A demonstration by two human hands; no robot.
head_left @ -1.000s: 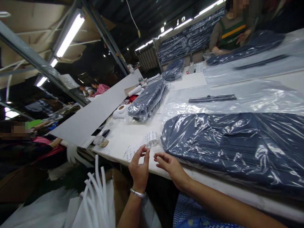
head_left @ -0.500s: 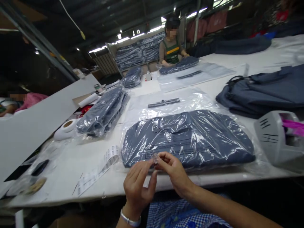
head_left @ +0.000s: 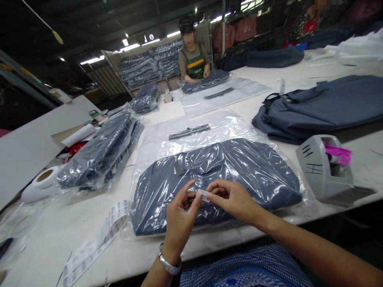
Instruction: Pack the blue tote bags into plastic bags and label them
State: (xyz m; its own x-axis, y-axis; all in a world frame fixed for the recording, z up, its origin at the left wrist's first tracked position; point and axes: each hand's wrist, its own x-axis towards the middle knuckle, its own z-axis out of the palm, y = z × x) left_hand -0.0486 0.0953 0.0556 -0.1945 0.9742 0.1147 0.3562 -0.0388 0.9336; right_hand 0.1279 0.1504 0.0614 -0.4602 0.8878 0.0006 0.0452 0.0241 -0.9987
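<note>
A small white printed sticker (head_left: 204,195) is pinched between the fingertips of both hands. My left hand (head_left: 182,211) holds its left side with thumb and fingers, a silver band on the wrist. From the right, my right hand (head_left: 236,198) grips the other side between thumb and forefinger. Just beneath lies a dark blue bag (head_left: 257,175) in clear plastic, flat on the white table (head_left: 119,259). A strip of printed labels (head_left: 89,253) curls beside it on the left.
A grey tape dispenser (head_left: 314,171) with pink tape stands on the right, an unwrapped dark bag (head_left: 329,105) behind it. Wrapped bags (head_left: 98,149) and a white roll (head_left: 44,179) sit left. Across the table a co-worker (head_left: 194,59) handles another bag.
The view has swung to the right. My fingers have shifted on the small piece, and its white printed face now shows between them. The wrapped bag stays on the table.
</note>
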